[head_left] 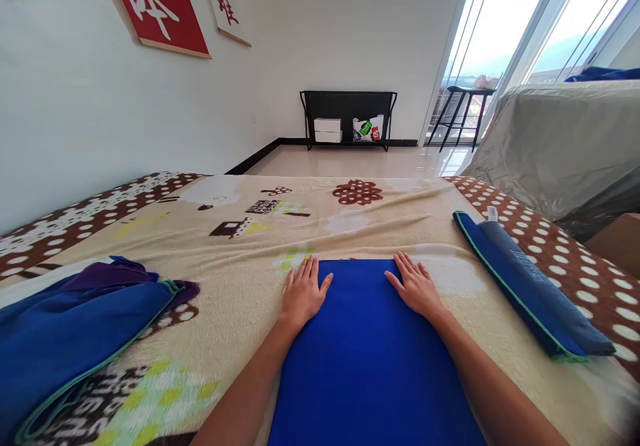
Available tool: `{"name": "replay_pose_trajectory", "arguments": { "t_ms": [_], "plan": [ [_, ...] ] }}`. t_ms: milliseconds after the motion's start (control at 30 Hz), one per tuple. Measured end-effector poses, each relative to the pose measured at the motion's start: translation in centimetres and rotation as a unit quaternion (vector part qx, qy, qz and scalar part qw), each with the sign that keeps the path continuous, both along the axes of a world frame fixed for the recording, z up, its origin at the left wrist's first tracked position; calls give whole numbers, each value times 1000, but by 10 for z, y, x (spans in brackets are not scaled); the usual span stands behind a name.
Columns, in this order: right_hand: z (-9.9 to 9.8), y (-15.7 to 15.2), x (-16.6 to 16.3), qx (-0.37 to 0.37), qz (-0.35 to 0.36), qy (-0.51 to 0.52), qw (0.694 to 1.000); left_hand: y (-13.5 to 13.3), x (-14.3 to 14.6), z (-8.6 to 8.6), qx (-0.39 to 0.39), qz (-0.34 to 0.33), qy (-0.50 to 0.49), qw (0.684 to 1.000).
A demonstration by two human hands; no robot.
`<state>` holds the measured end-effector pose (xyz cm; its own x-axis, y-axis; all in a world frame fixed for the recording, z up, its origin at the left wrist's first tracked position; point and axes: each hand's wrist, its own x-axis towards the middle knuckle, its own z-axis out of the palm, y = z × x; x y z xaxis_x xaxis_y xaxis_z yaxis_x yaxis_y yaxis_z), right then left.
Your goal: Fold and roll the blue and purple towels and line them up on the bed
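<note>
A smooth blue cloth (370, 353) lies flat in front of me, its far edge straight and its near end running out of view. My left hand (304, 291) rests at its far left corner, palm down with the fingers stretched out. At the far right corner my right hand (414, 286) lies flat too, fingers spread. To the left is a loose heap of blue and purple cloths (95, 313) with green edging. On the right sit folded blue cloths (530, 286) with a green edge and a small white tag.
Everything lies on a beige patterned blanket (250, 293) with brown dotted borders. Beyond it stands a black metal rack (350, 105) holding white boxes. A covered piece of furniture (570, 139) is at the right, with a black stool (465, 109) by the window.
</note>
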<state>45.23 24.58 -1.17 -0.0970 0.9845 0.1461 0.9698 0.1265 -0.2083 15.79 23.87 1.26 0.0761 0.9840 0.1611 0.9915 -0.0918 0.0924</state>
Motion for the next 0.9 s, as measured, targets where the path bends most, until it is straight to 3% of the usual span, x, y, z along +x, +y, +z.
{"name": "replay_pose_trajectory", "arguments": {
  "t_ms": [167, 267, 400, 467, 567, 733, 900],
  "plan": [
    [19, -11, -5, 22, 4, -6, 1000, -22, 9, 28, 32, -8, 9, 999],
    [28, -23, -21, 30, 75, -3, 997, -40, 26, 37, 24, -73, 11, 997],
    [23, -33, -44, 10, 179, 11, 984, -47, 49, 23, -15, -218, 3, 976],
    [17, -31, -47, 0, 189, 14, 982, -40, 51, 11, -29, -237, 0, 971],
    [9, -21, -36, -2, 161, 17, 987, -24, 39, 0, -25, -180, -3, 983],
    [0, -1, -5, -1, 67, 16, 998, -2, 9, -3, -11, -57, -4, 998],
    [-4, 7, 5, -3, 48, 8, 999, 1, 3, -4, -3, -42, -3, 999]
  ]
}}
